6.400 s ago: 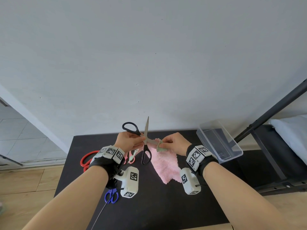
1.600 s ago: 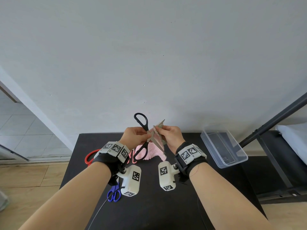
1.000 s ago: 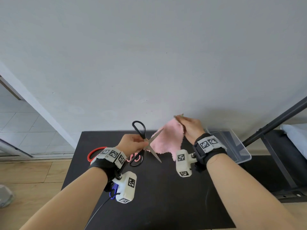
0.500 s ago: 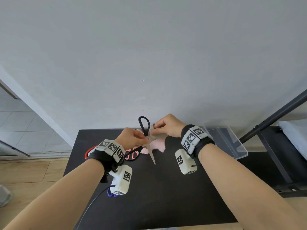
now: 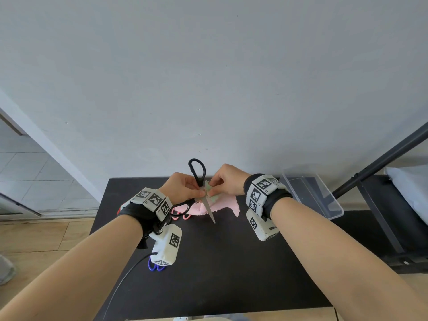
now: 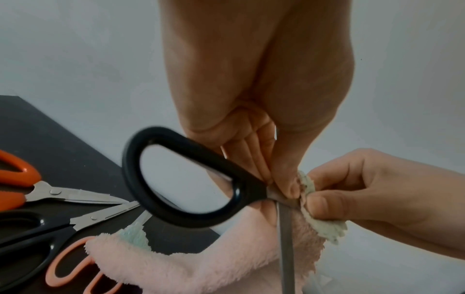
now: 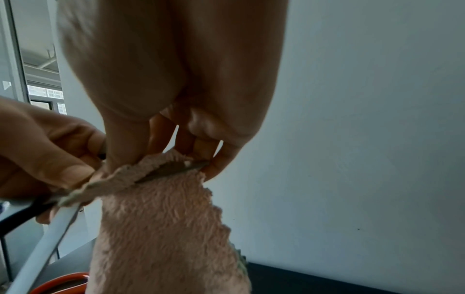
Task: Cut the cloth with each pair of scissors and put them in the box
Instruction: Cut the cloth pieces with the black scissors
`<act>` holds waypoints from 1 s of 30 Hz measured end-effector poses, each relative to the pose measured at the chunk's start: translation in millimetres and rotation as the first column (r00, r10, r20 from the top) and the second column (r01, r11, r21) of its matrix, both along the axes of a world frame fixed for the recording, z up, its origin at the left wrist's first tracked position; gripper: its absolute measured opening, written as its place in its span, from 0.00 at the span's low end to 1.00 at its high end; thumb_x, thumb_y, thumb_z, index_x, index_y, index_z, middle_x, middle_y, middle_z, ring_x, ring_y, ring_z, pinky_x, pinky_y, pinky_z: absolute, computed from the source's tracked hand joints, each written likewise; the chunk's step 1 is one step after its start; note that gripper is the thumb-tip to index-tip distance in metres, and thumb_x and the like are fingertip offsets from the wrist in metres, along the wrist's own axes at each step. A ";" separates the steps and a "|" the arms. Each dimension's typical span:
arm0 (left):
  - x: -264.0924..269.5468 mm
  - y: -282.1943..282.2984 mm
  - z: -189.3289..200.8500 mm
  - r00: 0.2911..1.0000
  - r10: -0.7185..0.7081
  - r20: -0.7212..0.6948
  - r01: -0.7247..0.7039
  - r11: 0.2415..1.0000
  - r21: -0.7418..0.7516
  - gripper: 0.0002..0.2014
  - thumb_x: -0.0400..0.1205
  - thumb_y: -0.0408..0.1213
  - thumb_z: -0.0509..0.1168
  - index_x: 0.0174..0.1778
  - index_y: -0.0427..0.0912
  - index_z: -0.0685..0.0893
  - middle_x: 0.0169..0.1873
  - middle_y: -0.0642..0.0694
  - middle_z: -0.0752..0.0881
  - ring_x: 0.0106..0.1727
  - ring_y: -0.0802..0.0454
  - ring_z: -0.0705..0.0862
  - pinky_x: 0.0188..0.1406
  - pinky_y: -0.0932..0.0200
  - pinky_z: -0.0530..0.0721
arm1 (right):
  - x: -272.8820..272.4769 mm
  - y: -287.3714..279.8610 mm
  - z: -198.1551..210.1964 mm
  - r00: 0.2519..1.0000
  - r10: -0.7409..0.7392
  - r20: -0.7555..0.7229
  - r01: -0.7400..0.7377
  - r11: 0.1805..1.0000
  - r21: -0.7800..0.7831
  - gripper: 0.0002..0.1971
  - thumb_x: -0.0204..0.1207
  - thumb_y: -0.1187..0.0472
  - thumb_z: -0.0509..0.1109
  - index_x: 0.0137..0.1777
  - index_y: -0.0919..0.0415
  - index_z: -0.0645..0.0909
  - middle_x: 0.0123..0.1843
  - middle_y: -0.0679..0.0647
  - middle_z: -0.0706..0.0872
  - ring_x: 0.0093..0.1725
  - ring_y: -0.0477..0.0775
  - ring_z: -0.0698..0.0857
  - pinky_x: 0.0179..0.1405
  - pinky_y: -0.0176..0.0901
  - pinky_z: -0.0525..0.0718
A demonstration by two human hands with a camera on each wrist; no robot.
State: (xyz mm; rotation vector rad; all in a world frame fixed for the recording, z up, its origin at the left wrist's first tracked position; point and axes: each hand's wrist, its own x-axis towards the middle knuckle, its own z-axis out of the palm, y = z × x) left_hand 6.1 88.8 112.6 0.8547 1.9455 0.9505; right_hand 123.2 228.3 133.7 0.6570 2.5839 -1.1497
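Above the black table (image 5: 208, 262), both hands meet mid-air near the wall. Left hand (image 5: 180, 188) pinches the black-handled scissors (image 5: 196, 170) at the pivot, thumb and fingers curled tight on the metal; one handle loop sticks up, one blade (image 5: 209, 210) points down toward the table. The other blade runs under the folded top edge of the pink cloth (image 7: 161, 218) in the right wrist view. Right hand (image 5: 228, 179) pinches that top edge of the cloth, fingers curled, right beside the left thumb. Cloth hangs down from the pinch, its lower part lying on the table. On the table by the left wrist: orange-handled scissors (image 6: 17, 179), another black pair (image 6: 37, 234), pink-handled scissors (image 6: 68, 268) partly under the cloth, blue handles (image 5: 156, 266) near the table's near-left. Clear plastic box (image 5: 310, 195) sits at the table's right edge, well apart from the hands.
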 end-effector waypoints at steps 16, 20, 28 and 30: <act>-2.6 0.3 2.1 0.995 -0.099 -0.020 0.098 0.995 -0.035 0.03 0.74 0.32 0.75 0.37 0.41 0.87 0.30 0.49 0.89 0.37 0.53 0.85 0.52 0.56 0.83 | 20.0 13.7 -8.2 1.000 -0.014 -0.002 0.014 1.000 -0.026 0.12 0.73 0.59 0.76 0.49 0.68 0.89 0.43 0.64 0.88 0.37 0.47 0.77 0.44 0.41 0.75; -3.8 0.0 1.0 0.996 -0.092 -0.013 0.091 0.995 -0.035 0.03 0.74 0.32 0.75 0.37 0.41 0.87 0.31 0.48 0.90 0.36 0.53 0.86 0.54 0.54 0.85 | 23.9 20.1 -10.6 1.000 -0.027 0.011 0.028 0.999 -0.030 0.13 0.72 0.58 0.77 0.53 0.65 0.89 0.45 0.53 0.89 0.39 0.44 0.80 0.49 0.44 0.79; -17.7 -16.6 -1.2 0.999 -0.036 -0.041 0.032 0.995 -0.089 0.06 0.74 0.33 0.75 0.43 0.35 0.90 0.34 0.45 0.90 0.34 0.56 0.85 0.46 0.64 0.85 | 51.0 52.7 -15.0 0.992 -0.123 0.036 0.123 0.992 0.004 0.06 0.73 0.61 0.75 0.40 0.64 0.89 0.31 0.50 0.85 0.33 0.47 0.78 0.39 0.40 0.77; -21.3 -21.5 -0.5 0.999 -0.027 -0.043 0.022 0.995 -0.100 0.04 0.74 0.32 0.75 0.42 0.36 0.91 0.32 0.46 0.90 0.31 0.57 0.84 0.37 0.72 0.82 | 54.4 58.8 -13.7 0.985 -0.170 -0.014 0.170 0.985 -0.021 0.11 0.73 0.60 0.76 0.40 0.70 0.88 0.32 0.57 0.83 0.33 0.50 0.75 0.38 0.41 0.73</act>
